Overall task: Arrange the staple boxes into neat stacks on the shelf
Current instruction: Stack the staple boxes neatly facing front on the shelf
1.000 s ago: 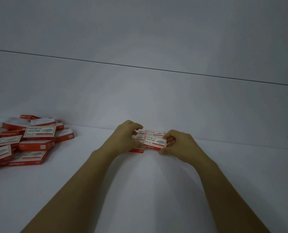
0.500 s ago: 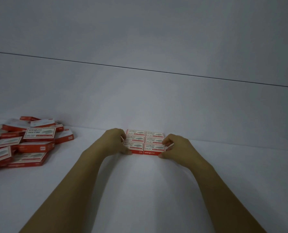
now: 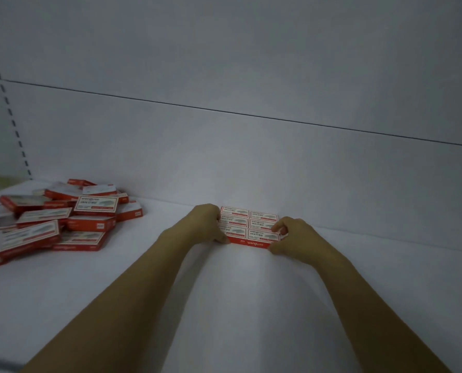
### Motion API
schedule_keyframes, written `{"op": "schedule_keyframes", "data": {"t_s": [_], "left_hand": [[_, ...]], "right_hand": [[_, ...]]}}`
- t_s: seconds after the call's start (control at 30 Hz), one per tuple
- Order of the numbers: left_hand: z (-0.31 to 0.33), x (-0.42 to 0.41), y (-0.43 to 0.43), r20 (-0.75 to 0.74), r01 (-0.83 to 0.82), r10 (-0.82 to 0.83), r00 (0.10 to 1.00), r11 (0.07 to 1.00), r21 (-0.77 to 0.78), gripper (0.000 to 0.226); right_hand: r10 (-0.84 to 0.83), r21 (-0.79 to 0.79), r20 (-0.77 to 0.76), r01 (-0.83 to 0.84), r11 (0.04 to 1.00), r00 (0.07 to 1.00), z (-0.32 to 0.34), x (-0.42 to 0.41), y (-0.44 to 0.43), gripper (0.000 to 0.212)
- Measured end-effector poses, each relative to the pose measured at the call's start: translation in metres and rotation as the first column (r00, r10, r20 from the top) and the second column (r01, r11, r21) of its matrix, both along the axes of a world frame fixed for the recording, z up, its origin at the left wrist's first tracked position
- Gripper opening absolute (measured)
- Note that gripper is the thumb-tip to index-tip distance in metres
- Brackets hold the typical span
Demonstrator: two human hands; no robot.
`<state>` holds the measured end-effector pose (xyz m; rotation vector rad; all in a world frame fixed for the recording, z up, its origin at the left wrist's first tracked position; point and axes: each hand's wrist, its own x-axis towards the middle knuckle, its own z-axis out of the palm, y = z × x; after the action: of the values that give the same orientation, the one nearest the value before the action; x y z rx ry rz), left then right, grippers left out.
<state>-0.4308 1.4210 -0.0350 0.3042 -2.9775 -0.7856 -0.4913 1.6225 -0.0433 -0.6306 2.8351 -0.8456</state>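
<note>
At the two near corners of the arranged block (image 3: 251, 227) both hands are closed on it. The left hand (image 3: 205, 224) curls its fingers over the left edge with the thumb down at the front left corner. The right hand (image 3: 294, 235) does the same on the right edge, thumb tucked at the front right corner. The boxes are squeezed between them from both sides. Between the hands the block shows two columns and three rows of box tops, edges touching. Each box has its long side running left to right, parallel to the back panel (image 3: 224, 157). The block sits on the shelf (image 3: 224, 305), near that panel and a little right of the middle. Whether more than one layer lies under the tops I cannot tell; only a single red front face shows. Outward from there, the relation that matters is sideways. The loose pile (image 3: 63, 219) of staple boxes lies well apart to the left, on the left hand's side, close to the slotted upright (image 3: 9, 111). Its boxes are tilted and overlapping at mixed angles. The left hand is plainly the nearer one. My judgement is that the next box would most naturally be fetched by a leftward reach of that hand. It would then need turning so its long axis matches the block before it is set down.
</note>
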Motion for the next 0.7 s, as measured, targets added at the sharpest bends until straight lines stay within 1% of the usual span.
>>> {"op": "schedule_keyframes", "data": {"t_s": [0.13,0.23,0.37,0.5,0.57,0.7], "left_hand": [[0.013,0.011,-0.003,0.036,0.006,-0.001,0.999,0.989,-0.148,0.063],[0.021,0.028,-0.018,0.027,-0.023,0.030,0.999,0.976,-0.215,0.057],[0.035,0.060,-0.048,0.010,-0.116,0.124,0.992,0.952,-0.285,0.049],[0.047,0.098,-0.080,-0.009,-0.233,0.244,0.970,0.912,-0.338,0.040],[0.050,0.120,-0.096,-0.026,-0.277,0.289,0.957,0.883,-0.378,0.035],[0.052,0.166,-0.124,-0.036,-0.374,0.394,0.918,0.835,-0.404,0.038]], "right_hand": [[0.050,0.208,-0.009,-0.047,0.977,0.999,0.018,0.003,-0.004,0.055],[0.079,0.278,-0.066,-0.058,0.959,0.995,0.025,0.009,-0.011,0.057],[0.150,0.277,-0.139,-0.107,0.955,0.979,0.031,0.020,-0.038,0.051],[0.285,0.262,-0.175,-0.235,0.936,0.942,0.038,0.042,-0.083,0.043],[0.345,0.240,-0.168,-0.302,0.923,0.923,0.040,0.055,-0.109,0.041],[0.477,0.234,-0.162,-0.436,0.869,0.864,0.041,0.085,-0.159,0.041]]}}
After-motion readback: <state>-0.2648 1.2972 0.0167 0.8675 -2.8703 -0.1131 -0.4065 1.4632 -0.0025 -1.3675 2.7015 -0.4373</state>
